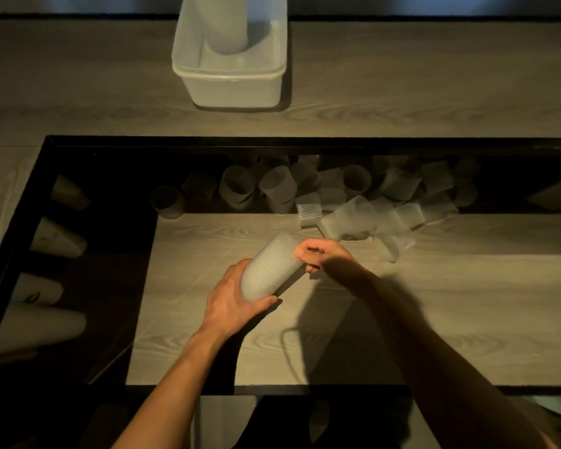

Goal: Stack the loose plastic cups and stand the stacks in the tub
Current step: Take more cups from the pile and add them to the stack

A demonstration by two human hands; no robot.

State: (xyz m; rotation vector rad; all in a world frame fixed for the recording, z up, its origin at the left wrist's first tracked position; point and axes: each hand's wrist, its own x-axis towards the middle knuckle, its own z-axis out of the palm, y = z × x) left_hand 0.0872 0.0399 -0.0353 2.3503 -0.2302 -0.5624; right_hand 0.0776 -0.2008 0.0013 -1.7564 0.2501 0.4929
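left hand grips the stack; right hand pinches its rim. seat cups squarely before moving to the tub.

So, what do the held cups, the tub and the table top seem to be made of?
Cup stack: seems thin, milky translucent plastic, with fine ribs round the wall. Tub: probably thicker frosted plastic, with smooth walls and a moulded rim. Table top: grey wood grain with a matt finish; real wood or laminate, I cannot tell.
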